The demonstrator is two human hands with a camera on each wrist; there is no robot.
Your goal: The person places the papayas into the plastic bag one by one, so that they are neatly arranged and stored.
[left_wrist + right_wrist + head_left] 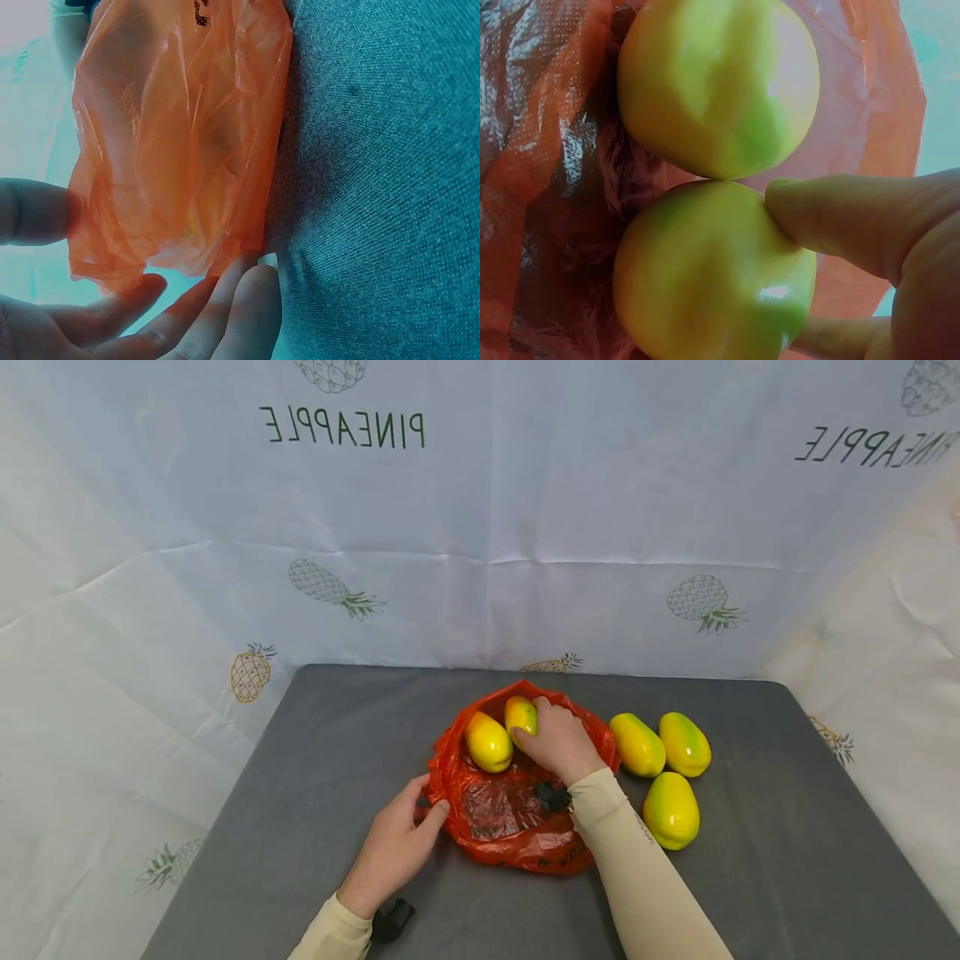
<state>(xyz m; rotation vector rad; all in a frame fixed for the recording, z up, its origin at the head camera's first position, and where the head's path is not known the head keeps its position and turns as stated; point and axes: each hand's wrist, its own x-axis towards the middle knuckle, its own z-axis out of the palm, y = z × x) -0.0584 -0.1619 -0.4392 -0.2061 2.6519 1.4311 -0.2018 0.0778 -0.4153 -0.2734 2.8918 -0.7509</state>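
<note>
A red plastic bag (498, 852) lies spread with its mouth facing up, and two yellow-green mangoes sit side by side at its back. My right hand (558, 739) reaches inside, gripping the right-hand mango (521, 714) between thumb and fingers. In the right wrist view, the thumb (840, 217) presses on this gripped mango (705, 277), which touches the other mango (720, 82). My left hand (401, 843) holds the bag's left rim, thumb on one side and fingers on the other. The left wrist view shows the fingertips (251, 300) at the bag's edge.
Three more mangoes lie right of the bag: one near its rim (637, 745), one farther right (684, 744) and one nearer the front (671, 811). They rest on a grey cloth-covered table (337, 735). A pale pineapple-print curtain (487, 510) hangs behind.
</note>
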